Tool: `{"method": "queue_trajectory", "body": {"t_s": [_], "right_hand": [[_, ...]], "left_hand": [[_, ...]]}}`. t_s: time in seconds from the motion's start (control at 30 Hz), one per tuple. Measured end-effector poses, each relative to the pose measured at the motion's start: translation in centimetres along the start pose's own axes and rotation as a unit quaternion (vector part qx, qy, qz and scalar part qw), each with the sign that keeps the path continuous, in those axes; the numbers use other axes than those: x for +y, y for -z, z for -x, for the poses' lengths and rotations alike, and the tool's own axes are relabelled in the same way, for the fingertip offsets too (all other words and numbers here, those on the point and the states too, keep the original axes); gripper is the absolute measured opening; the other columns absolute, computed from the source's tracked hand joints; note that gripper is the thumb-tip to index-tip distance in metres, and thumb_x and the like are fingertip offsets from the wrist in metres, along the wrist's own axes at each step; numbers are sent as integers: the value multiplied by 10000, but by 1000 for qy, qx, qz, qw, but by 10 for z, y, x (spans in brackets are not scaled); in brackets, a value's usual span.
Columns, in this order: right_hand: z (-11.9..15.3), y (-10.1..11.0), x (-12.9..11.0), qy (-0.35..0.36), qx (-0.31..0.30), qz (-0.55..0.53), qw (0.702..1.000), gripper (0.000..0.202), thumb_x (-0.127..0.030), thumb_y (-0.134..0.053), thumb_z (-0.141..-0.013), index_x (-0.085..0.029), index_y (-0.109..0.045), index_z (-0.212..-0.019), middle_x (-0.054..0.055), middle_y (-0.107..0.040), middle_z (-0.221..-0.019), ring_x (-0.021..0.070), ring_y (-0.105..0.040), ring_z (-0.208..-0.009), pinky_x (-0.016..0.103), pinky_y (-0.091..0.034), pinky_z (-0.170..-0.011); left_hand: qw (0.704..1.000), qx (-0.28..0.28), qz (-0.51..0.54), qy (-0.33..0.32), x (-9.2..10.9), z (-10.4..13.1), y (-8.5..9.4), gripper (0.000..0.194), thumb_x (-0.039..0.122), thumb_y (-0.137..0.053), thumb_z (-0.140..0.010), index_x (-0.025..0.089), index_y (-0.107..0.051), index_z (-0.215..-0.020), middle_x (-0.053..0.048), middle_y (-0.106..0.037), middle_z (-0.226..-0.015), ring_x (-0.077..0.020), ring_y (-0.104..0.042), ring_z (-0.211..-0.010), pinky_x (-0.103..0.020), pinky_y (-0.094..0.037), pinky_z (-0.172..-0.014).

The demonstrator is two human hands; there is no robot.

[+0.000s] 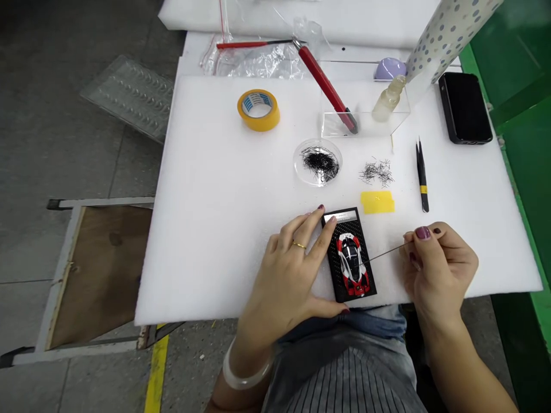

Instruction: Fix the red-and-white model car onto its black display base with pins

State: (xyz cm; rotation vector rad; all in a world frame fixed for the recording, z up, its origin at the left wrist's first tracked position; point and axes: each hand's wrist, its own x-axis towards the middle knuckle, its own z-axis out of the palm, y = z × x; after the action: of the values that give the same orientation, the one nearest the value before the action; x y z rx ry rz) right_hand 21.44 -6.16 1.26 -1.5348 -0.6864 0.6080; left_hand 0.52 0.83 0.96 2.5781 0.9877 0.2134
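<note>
Left hand point(293, 269) lies flat on the foam pad point(206, 189), fingers point(316, 226) pressed together along the left edge of the black base point(349, 255), fingertips at its top-left corner, thumb at its bottom-left corner. It braces the base, not gripping it.

Model car point(353, 265) sits on the base, just right of those fingers, nose toward the person. Looks small and light, probably with thin, fragile painted parts. Best held via the base edges, as now, not by the body.

Right hand point(439, 264) pinches a thin needle point(387, 252) between thumb and index, other fingers curled in. Needle tip touches or nearly touches the car's right flank; contact too fine to confirm. The needle looks stiff but slim, probably bends under side load. Grip is at the far end, so tip control is loose; pinching closer to the tip would steady it.

Beyond the fingertips: dish point(317, 162) of black fibres, a loose fibre pile point(377, 171), yellow tab point(377, 202), tweezers point(422, 175). Fibres are hair-thin and likely scatter easily; tweezers suit them better than fingers.
</note>
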Motion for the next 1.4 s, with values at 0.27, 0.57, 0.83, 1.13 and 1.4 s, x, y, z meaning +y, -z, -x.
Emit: {"method": "queue_trajectory", "body": {"t_s": [0.27, 0.57, 0.83, 1.13, 1.4], "right_hand": [[3, -1, 3, 3, 1, 1, 1000, 328, -390, -756, -868, -212, -594, -645, -26, -587, -591, 86, -432, -479, 235, -360, -461], [-71, -8, -61, 301, 127, 123, 937, 232, -443, -730, -874, -266, -695, -729, 7, -632, -678, 160, -527, -528, 338, -376, -492], [-179, -42, -84, 394, 25, 320, 861, 361, -528, -544, -989, -245, -602, -773, 34, -604, -714, 158, -491, -643, 332, -399, -617], [-197, -54, -66, 419, -28, 351, 837, 272, -361, -589, -964, -258, -564, -713, 29, -633, -689, 189, -546, -632, 357, -415, -611], [-187, -35, -67, 443, -55, 335, 830, 71, -264, -672, -892, -239, -646, -953, -22, -622, -663, 127, -476, -508, 316, -397, -566]], "left_hand": [[1000, -14, -4, 5, 1, 0, -1, 1226, 882, -633, -665, 188, -234, -1593, -148, -276, -1641, -399, -333, -1385, -475, -375, -1041], [1000, 2, 1, -18, -1, 1, -3, 1316, 770, -795, -559, 149, -241, -1579, -194, -334, -1596, -405, -359, -1355, -475, -376, -1029], [999, 22, 29, -3, -3, 2, -6, 1236, 722, -806, -555, 166, -295, -1533, -168, -405, -1579, -384, -415, -1353, -450, -354, -1042], [997, 56, -31, -30, 0, 0, -1, 1261, 753, -805, -534, 116, -306, -1502, -165, -466, -1538, -342, -440, -1309, -393, -337, -1012], [995, 68, -49, -47, 0, -1, 1, 1314, 807, -808, -479, 77, -367, -1479, -170, -482, -1521, -323, -416, -1304, -365, -314, -1008]]}}
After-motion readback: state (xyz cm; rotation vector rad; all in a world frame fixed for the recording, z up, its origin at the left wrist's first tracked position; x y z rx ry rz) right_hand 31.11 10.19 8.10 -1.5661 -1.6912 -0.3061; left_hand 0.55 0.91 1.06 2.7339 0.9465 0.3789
